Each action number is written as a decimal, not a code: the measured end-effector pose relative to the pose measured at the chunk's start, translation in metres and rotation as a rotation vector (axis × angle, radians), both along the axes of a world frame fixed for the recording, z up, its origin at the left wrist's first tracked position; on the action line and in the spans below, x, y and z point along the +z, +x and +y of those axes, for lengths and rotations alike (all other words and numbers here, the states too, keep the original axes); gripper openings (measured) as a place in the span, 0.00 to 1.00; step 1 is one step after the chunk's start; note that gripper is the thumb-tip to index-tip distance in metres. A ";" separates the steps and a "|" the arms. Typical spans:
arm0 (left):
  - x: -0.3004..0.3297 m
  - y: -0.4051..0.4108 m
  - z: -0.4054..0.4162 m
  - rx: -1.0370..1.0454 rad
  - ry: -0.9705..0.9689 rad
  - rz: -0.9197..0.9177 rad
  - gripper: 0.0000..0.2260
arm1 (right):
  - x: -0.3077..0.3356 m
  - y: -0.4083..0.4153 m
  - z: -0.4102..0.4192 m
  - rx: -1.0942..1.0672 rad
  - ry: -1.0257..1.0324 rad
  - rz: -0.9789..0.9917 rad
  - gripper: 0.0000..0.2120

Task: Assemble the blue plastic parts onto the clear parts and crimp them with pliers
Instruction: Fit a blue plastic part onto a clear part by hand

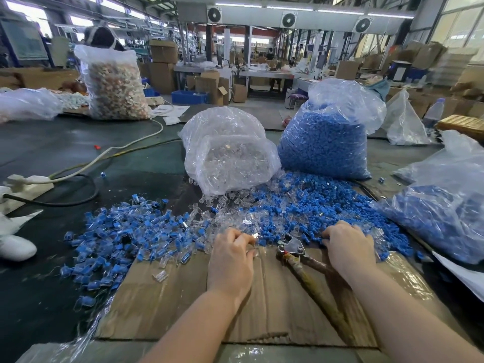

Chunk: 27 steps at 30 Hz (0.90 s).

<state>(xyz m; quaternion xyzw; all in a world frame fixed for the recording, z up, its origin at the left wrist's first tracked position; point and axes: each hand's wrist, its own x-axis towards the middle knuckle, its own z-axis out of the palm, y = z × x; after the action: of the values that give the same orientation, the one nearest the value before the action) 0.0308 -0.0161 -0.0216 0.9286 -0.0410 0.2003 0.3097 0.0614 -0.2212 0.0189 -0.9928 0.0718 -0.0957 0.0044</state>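
Note:
My left hand [231,260] pinches a small clear part [253,236] at the near edge of the pile. My right hand [349,248] reaches into the loose blue parts [314,205] with curled fingers; what it holds is hidden. The pliers [293,247] lie between the hands on the cardboard sheet [183,297], jaws toward the pile and rusty handles running under my right forearm. Loose clear parts [225,205] spill from a clear bag [230,155]. Assembled blue-and-clear pieces [125,234] are scattered to the left.
A large bag of blue parts [327,142] stands behind the pile and another [445,205] lies at the right. A power strip [26,187] with cables sits at the left. A bag of brownish parts [115,85] stands at the back left.

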 end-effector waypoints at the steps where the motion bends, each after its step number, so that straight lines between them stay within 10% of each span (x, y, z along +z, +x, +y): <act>1: 0.000 0.000 0.000 -0.006 0.017 0.003 0.12 | 0.000 0.001 0.000 0.002 -0.016 0.004 0.09; 14: -0.006 0.004 -0.001 -0.070 0.130 0.052 0.18 | 0.001 -0.001 0.005 0.043 0.032 -0.080 0.11; 27: 0.002 -0.004 -0.002 -0.097 0.031 -0.034 0.06 | -0.008 -0.054 0.084 0.343 0.517 -0.333 0.05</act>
<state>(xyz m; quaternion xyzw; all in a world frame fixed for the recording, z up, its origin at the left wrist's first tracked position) 0.0266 -0.0178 -0.0192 0.9267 -0.0945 0.2002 0.3036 0.0070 -0.1375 0.0108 -0.9272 -0.0758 -0.2328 0.2833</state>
